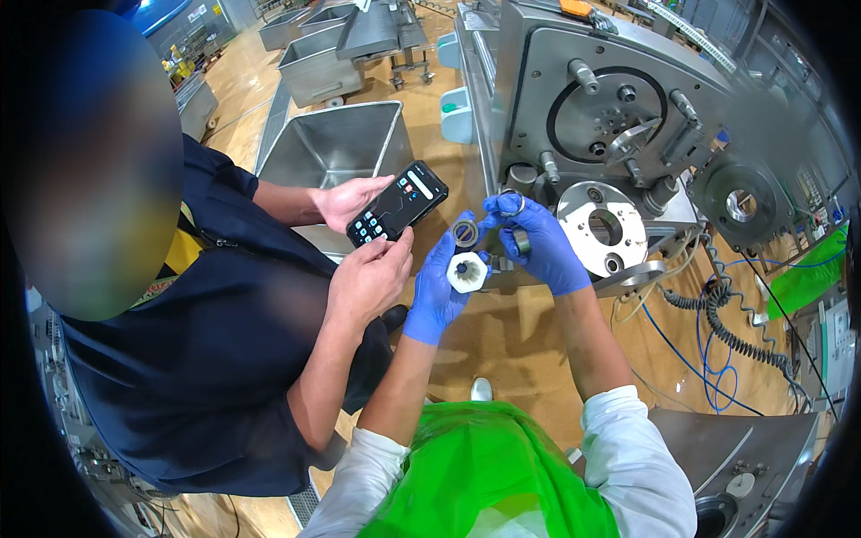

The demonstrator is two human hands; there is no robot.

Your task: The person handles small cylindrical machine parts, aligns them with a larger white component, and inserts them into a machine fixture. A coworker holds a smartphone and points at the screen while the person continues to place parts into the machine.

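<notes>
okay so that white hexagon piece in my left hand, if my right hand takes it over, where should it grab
Probably by two opposite flat sides of the white hexagonal piece, coming from its right, where the left hand leaves it bare. The flats give a steadier hold than the toothed bore. The right hand already holds metal rings.

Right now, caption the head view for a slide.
Gloved left hand holds a white hexagonal part, right hand metal rings; a co-worker's phone alongside.

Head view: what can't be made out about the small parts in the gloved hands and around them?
- White part in the left hand: its underside is hidden by the palm.
- Metal rings in the right hand: fingers cover them; count unclear.
- Phone screen: too small to read.
- Co-worker's face: blurred.
- Machine: cut off by the fisheye rim.
</notes>
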